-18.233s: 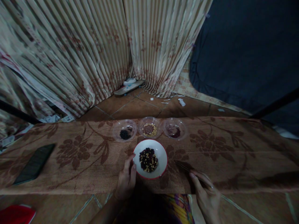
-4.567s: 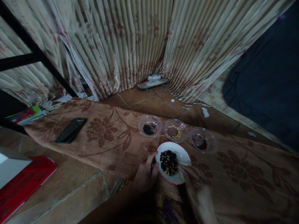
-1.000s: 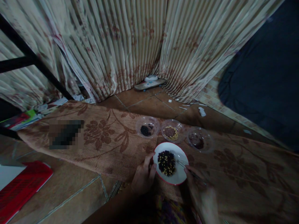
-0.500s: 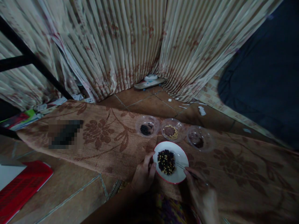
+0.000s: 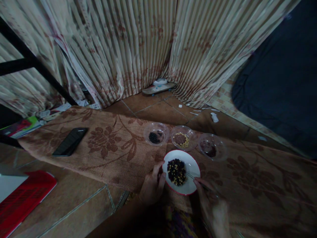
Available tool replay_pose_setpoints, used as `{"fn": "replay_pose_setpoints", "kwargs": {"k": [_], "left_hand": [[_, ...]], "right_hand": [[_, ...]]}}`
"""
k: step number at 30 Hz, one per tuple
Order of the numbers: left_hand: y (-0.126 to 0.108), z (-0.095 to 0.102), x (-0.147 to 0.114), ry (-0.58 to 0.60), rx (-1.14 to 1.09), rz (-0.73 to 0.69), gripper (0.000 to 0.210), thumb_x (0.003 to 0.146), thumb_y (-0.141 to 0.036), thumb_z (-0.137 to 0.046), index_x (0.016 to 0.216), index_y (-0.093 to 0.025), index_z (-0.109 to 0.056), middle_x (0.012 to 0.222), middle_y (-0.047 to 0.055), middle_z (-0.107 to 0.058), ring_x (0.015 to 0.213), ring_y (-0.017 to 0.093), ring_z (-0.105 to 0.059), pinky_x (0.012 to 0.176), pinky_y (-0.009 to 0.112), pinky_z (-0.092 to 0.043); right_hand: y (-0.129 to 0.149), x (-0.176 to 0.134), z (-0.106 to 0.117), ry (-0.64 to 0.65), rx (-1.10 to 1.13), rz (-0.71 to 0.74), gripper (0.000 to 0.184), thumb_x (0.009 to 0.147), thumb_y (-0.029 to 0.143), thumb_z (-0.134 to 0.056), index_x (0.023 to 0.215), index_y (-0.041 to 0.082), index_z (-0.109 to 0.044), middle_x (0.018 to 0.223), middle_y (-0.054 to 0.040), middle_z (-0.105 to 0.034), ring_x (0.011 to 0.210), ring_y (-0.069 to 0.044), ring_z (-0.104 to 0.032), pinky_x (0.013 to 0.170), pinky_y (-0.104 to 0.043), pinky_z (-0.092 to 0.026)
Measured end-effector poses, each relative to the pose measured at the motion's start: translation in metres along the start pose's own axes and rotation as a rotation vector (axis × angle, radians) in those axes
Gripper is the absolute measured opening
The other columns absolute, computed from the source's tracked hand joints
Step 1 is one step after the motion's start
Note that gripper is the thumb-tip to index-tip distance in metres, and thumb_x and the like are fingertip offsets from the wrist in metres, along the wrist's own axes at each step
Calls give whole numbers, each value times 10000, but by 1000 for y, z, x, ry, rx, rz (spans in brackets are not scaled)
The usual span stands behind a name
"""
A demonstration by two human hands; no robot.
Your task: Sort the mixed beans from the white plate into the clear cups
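Observation:
A white plate (image 5: 190,162) with a red rim holds a heap of mixed dark and yellow beans (image 5: 176,172). My left hand (image 5: 153,184) grips the plate's left edge, thumb and fingers at the rim. Between the fingers of my right hand (image 5: 210,201) is a pair of thin metal tweezers (image 5: 191,176), its tips at the right side of the heap. Behind the plate stand three clear plastic bowls: one with black beans (image 5: 154,137), one with yellow beans (image 5: 182,140), and one with dark reddish beans (image 5: 210,150).
A brown flowered cloth (image 5: 119,158) covers the long low surface. A phone (image 5: 70,142) lies at its left. Beyond it are a skateboard (image 5: 158,88) and white scraps (image 5: 214,117) on the tiled floor, below striped curtains (image 5: 138,43). A red object (image 5: 32,191) sits at lower left.
My right hand has shifted very slightly to the left with the tweezers, whose tips stay at the heap's right side. The plate and my left hand look unmoved.

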State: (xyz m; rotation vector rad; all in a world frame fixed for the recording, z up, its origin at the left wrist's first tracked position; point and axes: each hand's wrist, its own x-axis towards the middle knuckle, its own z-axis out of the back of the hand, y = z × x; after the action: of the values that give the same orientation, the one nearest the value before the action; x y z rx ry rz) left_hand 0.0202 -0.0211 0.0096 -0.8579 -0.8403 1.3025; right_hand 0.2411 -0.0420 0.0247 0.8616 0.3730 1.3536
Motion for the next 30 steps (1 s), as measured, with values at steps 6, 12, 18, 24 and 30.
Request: {"fn": "replay_pose_setpoints", "kwargs": {"k": [6, 12, 18, 24, 30], "left_hand": [[1, 0, 0, 10, 11, 10, 393, 979, -253, -392, 1371, -235, -413, 1207, 47, -667, 1038, 169, -662, 929, 297, -502], [-1, 1, 0, 11, -7, 16, 395, 975, -245, -401, 1369, -236, -423, 1139, 37, -692, 981, 164, -676, 908, 295, -513], [-4, 2, 0, 7, 8, 28, 394, 971, -253, -403, 1364, -239, -432, 1176, 35, -675, 1000, 167, -666, 919, 297, -503], [-4, 2, 0, 5, -6, 20, 387, 969, -245, -406, 1354, -236, -442, 1124, 35, -688, 958, 166, -673, 890, 293, -515], [-2, 1, 0, 18, -6, 32, 396, 978, -260, -399, 1372, -237, -432, 1135, 39, -685, 965, 166, -673, 910, 301, -511]], "right_hand": [[-2, 0, -1, 18, 36, 17, 284, 880, 492, -597, 859, 249, -742, 943, -47, -721, 860, -204, -665, 768, -314, -510], [-5, -1, -2, 9, 55, 39, 319, 883, 510, -583, 833, 236, -737, 937, -68, -716, 865, -210, -656, 776, -330, -516], [-7, -1, -4, -5, 55, 22, 328, 877, 514, -586, 833, 229, -745, 938, -77, -726, 884, -222, -661, 797, -351, -523], [-6, -1, -4, -19, 74, -51, 348, 856, 536, -602, 835, 221, -747, 940, -84, -733, 866, -229, -673, 776, -349, -529], [-2, -2, -1, -9, 82, -82, 326, 848, 524, -616, 852, 226, -747, 966, -82, -724, 898, -229, -666, 780, -339, -530]]}}
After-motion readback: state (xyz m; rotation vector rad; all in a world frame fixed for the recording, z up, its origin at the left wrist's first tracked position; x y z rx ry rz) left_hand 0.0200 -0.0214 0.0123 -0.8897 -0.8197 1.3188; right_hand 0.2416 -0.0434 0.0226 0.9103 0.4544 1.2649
